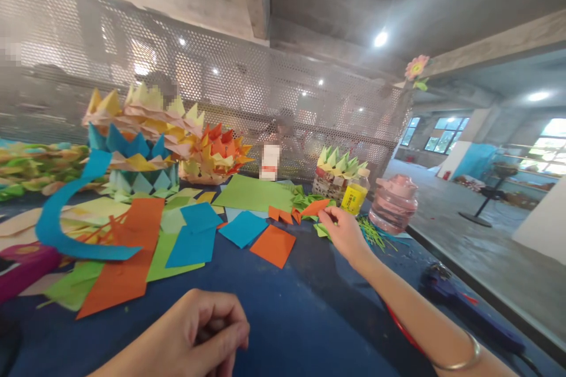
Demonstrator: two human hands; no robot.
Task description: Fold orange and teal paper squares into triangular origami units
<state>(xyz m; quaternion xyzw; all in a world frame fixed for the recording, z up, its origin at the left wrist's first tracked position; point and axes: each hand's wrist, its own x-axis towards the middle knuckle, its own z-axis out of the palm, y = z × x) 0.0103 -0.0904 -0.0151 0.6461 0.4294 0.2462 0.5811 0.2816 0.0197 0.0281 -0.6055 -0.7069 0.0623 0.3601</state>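
Note:
My right hand (347, 235) reaches out over the table and pinches a folded orange paper piece (315, 207) between thumb and fingertips. A short row of similar folded orange pieces (280, 215) lies just left of it. My left hand (212, 333) hovers near the front of the table, its fingers curled in and the thumb against them, with nothing visible in it. Between the hands lie a flat orange paper square (273, 245) and a blue paper square (243, 228).
Paper sheets and strips, including a long orange strip (128, 253) and a curled blue strip (57, 212), cover the left side. Folded-paper crowns (144, 179) stand behind them. A yellow-labelled bottle (355, 195), a pink jug (393, 203) and a dark blue tool (473, 306) are at right.

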